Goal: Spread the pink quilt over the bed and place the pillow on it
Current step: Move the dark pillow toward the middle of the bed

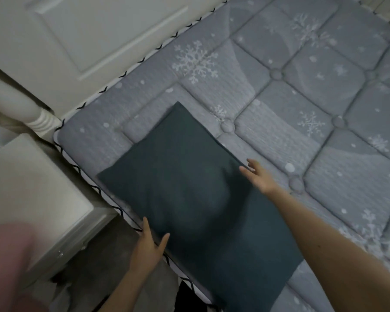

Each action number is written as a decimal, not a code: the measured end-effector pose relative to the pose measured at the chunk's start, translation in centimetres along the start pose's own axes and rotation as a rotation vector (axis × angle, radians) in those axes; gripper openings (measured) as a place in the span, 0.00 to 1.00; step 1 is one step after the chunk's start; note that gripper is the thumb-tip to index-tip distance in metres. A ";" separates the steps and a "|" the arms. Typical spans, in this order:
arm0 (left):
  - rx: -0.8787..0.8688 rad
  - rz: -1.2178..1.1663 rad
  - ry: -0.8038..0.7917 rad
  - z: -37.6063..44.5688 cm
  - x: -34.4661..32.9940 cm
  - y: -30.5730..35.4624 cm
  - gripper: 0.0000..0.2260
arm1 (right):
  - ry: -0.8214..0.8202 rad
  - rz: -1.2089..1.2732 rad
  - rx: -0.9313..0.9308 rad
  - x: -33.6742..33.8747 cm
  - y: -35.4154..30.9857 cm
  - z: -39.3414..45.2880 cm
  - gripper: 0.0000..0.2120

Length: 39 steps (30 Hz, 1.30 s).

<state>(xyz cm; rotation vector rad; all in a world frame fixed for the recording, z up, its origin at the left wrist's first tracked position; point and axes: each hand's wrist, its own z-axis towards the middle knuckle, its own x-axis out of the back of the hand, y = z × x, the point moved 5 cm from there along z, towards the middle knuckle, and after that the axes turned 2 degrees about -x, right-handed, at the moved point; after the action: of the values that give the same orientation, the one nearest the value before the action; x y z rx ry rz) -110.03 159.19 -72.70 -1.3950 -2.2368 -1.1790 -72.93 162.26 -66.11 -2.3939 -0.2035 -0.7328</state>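
Observation:
A dark teal pillow (189, 199) lies flat on the grey snowflake-patterned mattress (302, 97), near its corner by the headboard. My left hand (148, 244) touches the pillow's near edge at the mattress side, fingers straight and spread. At the pillow's far right edge my right hand (258, 176) rests with its fingers extended. A blurred pink mass (7, 266), possibly the quilt, fills the bottom left corner, close to the camera. No pink quilt lies on the bed.
A white panelled headboard (88, 37) with a turned post (20, 106) runs along the mattress's upper left. A white nightstand (32, 188) stands beside the bed at left. Grey floor (104, 266) shows between nightstand and mattress.

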 end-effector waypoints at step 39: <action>-0.327 -0.493 0.118 -12.3 -10.4 41.5 0.16 | 0.658 0.675 -0.050 29.8 26.7 -23.3 0.12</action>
<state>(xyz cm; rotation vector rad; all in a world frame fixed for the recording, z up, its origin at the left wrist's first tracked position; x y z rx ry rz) -72.34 152.30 -50.10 -0.8477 -2.4574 -1.7995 -50.39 126.01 -48.35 -1.9302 0.8494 -1.1181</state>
